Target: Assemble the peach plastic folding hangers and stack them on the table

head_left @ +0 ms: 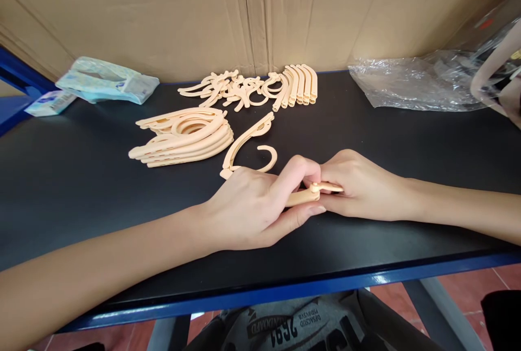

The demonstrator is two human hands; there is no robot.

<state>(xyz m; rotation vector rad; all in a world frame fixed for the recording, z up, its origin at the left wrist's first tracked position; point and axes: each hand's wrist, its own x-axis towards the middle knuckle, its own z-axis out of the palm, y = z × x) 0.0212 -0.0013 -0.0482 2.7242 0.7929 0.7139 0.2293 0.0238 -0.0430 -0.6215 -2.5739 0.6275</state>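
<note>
Near the front of the black table, my left hand (260, 207) is closed round a cream plastic arm piece (303, 197). Touching it from the right, my right hand (360, 185) pinches a thin cream piece (330, 187) that meets the arm piece's end at a small round peg. Most of both pieces is hidden by my fingers. Just behind my left hand lies a cream hanger part with a hook (268, 160), its lower end partly covered. A stack of folded cream hangers (187, 142) rests farther left.
Loose cream hooks (244, 90) and a row of curved arm pieces (299, 86) lie at the back against a cardboard wall (183, 20). Blue tissue packs (108, 81) sit back left, clear plastic bags (423, 82) back right. The table's blue edge (325, 287) runs along the front.
</note>
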